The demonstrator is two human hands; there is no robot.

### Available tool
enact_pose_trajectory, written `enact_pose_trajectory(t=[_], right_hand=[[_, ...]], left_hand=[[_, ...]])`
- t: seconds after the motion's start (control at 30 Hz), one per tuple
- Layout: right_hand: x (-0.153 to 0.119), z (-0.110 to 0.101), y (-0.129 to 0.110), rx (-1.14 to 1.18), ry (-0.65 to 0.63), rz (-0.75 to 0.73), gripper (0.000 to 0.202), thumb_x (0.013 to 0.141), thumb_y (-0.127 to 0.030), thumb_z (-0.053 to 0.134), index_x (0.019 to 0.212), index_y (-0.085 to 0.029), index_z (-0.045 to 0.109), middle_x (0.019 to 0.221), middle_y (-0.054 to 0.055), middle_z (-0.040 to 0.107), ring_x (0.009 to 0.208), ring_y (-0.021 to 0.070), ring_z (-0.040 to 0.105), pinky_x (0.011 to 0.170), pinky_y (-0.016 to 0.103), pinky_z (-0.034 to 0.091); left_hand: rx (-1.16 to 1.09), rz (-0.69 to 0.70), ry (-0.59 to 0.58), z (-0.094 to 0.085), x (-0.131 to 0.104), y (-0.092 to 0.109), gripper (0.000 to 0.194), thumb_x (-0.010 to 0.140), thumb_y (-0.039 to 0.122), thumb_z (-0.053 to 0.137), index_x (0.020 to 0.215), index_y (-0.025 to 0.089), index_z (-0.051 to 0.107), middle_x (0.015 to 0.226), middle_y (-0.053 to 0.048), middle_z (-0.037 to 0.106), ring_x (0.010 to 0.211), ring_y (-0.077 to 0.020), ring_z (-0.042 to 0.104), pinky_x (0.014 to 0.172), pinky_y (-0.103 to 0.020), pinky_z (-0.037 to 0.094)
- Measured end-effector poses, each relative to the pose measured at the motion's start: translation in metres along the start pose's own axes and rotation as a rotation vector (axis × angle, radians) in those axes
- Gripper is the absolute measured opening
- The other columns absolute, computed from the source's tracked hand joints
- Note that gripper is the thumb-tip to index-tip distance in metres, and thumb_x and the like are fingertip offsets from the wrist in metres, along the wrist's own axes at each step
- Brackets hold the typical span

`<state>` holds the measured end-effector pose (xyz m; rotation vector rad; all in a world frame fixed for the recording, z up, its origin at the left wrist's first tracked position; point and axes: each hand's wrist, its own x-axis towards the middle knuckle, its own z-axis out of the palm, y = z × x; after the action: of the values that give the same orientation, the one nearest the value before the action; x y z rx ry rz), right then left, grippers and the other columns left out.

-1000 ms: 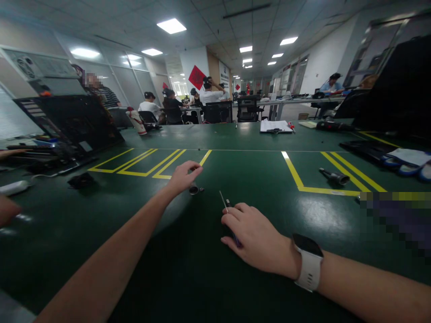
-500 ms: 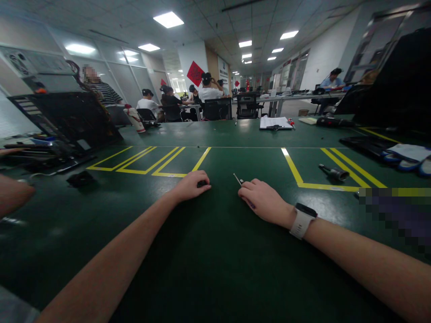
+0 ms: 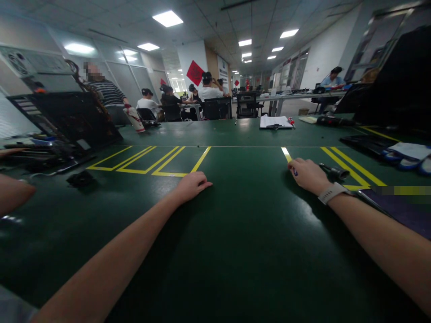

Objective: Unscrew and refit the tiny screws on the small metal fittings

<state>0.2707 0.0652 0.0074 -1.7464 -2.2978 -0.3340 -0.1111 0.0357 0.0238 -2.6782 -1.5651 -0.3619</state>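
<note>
On the left of centre, my left hand (image 3: 192,186) rests on the green table (image 3: 215,251) with its fingers curled in and thumb against them. Whatever it may hold is hidden. My right hand (image 3: 308,175), with a watch strap (image 3: 332,193) at the wrist, is closed near a yellow tape line (image 3: 286,154). A small blue part of a slim tool (image 3: 295,172) shows at its fingers; the rest is covered. Just beyond that hand lies a dark flashlight-shaped tool (image 3: 339,174), partly hidden by it.
Yellow tape outlines (image 3: 136,171) mark the table. A black block-like object (image 3: 81,179) lies left, near another person's arm (image 3: 15,195). Papers (image 3: 275,122) lie at the far edge, with blue-and-white gloves (image 3: 409,157) and a dark purple item (image 3: 404,208) at right.
My right hand has moved right and away from me, from the middle to the tape line. The tool's thin metal shaft no longer shows. My left hand stays almost in place.
</note>
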Motion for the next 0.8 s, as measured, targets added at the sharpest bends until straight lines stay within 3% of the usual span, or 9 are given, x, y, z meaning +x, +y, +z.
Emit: enact_pose_trajectory(t=[0.2, 0.33, 0.5, 0.8], right_hand=[[-0.001, 0.004, 0.007, -0.041, 0.019, 0.066, 0.028, 0.087, -0.021, 0.040, 0.098, -0.014, 0.064, 0.101, 0.015, 0.064, 0.081, 0.0272, 0.059, 0.065, 0.037, 0.043], [-0.001, 0.003, 0.005, -0.053, 0.051, 0.052, 0.029, 0.087, -0.023, 0.041, 0.098, -0.012, 0.064, 0.101, 0.016, 0.066, 0.089, 0.0308, 0.057, 0.070, 0.040, 0.044], [-0.003, 0.000, 0.002, -0.047, 0.103, 0.026, 0.027, 0.085, -0.023, 0.042, 0.096, -0.013, 0.065, 0.101, 0.015, 0.066, 0.098, 0.0315, 0.054, 0.076, 0.041, 0.044], [-0.008, -0.012, -0.016, 0.011, 0.223, -0.029, 0.030, 0.085, -0.018, 0.039, 0.102, -0.013, 0.063, 0.110, 0.016, 0.061, 0.110, 0.0319, 0.047, 0.089, 0.045, 0.035]], left_hand=[[0.094, -0.061, 0.008, 0.001, 0.000, 0.007, 0.040, 0.086, 0.043, 0.043, 0.057, 0.017, 0.053, 0.060, -0.002, 0.050, 0.058, -0.0143, 0.044, 0.054, -0.026, 0.028], [0.067, -0.068, 0.014, 0.005, -0.001, 0.026, 0.039, 0.085, 0.038, 0.044, 0.054, 0.017, 0.053, 0.057, -0.002, 0.048, 0.055, -0.0140, 0.043, 0.053, -0.027, 0.029], [0.001, -0.014, 0.020, 0.011, -0.004, 0.067, 0.037, 0.085, 0.034, 0.046, 0.054, 0.016, 0.053, 0.057, -0.002, 0.049, 0.057, -0.0142, 0.046, 0.054, -0.027, 0.033], [-0.099, 0.290, -0.011, 0.014, -0.024, 0.149, 0.031, 0.089, 0.026, 0.044, 0.065, 0.014, 0.059, 0.061, 0.000, 0.057, 0.058, -0.0116, 0.049, 0.058, -0.026, 0.040]])
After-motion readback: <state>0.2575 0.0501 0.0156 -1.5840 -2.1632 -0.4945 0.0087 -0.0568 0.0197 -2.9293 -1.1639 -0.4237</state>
